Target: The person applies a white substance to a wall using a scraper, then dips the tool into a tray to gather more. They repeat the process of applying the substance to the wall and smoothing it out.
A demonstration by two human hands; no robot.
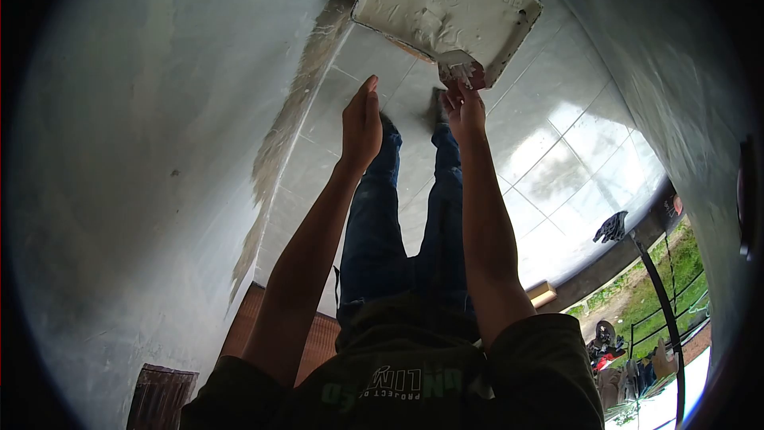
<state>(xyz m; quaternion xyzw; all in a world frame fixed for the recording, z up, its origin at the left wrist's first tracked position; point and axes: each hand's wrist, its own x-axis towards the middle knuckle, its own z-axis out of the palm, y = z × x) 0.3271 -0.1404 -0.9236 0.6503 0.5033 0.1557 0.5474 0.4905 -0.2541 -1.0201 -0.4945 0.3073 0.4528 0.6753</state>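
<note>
My right hand (465,111) is closed on a dark red putty scraper (463,76), whose blade is smeared with pale putty. The scraper is right at the near edge of a shallow rectangular tray (509,54), overlapping it in this view. A thick layer of off-white putty (434,0) covers the tray's bottom, with ridges and lumps in it. My left hand (363,127) is held up edge-on, fingers stretched out and holding nothing, near the wall's lower edge and left of the scraper.
A grey, patchy wall (159,111) rises on the left, with a rough unpainted strip (294,119) along its base. Tiled floor (541,143) lies below my legs. At the right are a dark cloth (611,227), a dark post (664,302) and piled items (605,342).
</note>
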